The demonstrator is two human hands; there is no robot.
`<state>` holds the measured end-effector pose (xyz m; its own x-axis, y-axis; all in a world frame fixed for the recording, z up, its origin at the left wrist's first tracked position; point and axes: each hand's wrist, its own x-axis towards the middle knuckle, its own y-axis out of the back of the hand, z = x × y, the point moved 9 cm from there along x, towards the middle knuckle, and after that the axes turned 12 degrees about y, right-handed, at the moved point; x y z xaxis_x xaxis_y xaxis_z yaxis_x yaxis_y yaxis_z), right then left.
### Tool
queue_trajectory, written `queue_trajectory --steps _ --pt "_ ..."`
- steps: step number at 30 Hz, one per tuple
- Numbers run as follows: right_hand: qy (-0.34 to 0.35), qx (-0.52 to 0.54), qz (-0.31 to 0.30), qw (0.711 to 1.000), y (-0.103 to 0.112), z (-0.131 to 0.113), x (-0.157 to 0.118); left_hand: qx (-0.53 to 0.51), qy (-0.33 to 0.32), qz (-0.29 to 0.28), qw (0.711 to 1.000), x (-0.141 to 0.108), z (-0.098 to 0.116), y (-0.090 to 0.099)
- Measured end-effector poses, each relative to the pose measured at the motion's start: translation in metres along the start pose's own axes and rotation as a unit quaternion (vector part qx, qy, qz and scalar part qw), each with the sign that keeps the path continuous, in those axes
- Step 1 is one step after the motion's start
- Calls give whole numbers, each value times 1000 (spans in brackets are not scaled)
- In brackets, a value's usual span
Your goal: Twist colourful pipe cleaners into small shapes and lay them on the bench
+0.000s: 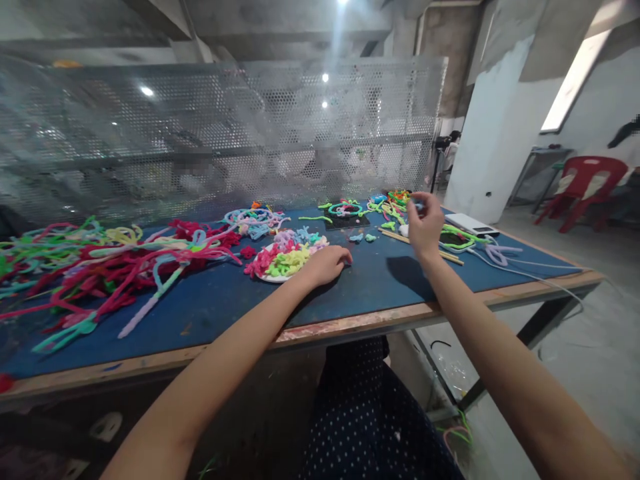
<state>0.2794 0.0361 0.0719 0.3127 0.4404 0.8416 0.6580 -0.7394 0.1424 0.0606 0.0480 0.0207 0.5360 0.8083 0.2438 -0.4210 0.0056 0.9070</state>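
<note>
My left hand (327,265) rests on the blue table top at the right edge of a white plate (273,277). Its fingers are loosely bent and I see nothing in them. Heaped on the plate are small fuzzy pipe-cleaner pieces (287,260) in pink, yellow, lilac and blue. My right hand (426,223) is raised above the table, thumb and forefinger curled toward each other in a pinch. Whatever lies between those fingertips is too small to make out. Two thin wooden sticks (453,258) and a small white piece (403,230) lie behind and beside the right hand.
A tangled heap of pipe cleaners (115,267) covers the left side. Small blue-green pieces (370,238), a dark mat (345,222) and a turquoise ring (345,209) lie farther back. A white power bank (470,224) with a cable (525,271) sits right. Perforated metal panel (225,133) stands behind.
</note>
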Motion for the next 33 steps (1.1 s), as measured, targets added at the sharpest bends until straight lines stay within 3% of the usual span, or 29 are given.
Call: queue_trajectory --steps 2,4,7,10,13,16,20,23,26,29,33 --pt "-20 -50 28 998 23 14 5 28 8 4 1000 0 -1 3" --pt "-28 -87 2 996 33 27 6 46 14 15 999 -1 -1 6" --pt "-11 -110 -104 988 25 37 2 68 11 32 997 2 4 8" --pt "18 -116 -186 976 6 33 1 90 -15 19 996 14 16 -4" --pt "52 -111 -225 967 -22 13 12 101 -54 -22 993 27 38 -28" --pt "98 -81 -289 949 -70 -20 20 108 -68 -61 990 33 61 -53" --pt "147 -46 -438 886 -143 -61 7 98 -101 -81 987 18 86 -64" --pt "172 -74 -529 827 -173 -70 -9 82 -159 -111 978 -1 98 -60" --pt "180 -139 -571 789 -176 -56 -19 67 -211 -143 965 -15 107 -55" --pt "153 -211 -596 759 -170 -26 -29 58 -244 -166 954 -21 115 -57" --pt "124 -263 -600 745 -160 2 -36 45 -265 -180 946 -24 122 -62"
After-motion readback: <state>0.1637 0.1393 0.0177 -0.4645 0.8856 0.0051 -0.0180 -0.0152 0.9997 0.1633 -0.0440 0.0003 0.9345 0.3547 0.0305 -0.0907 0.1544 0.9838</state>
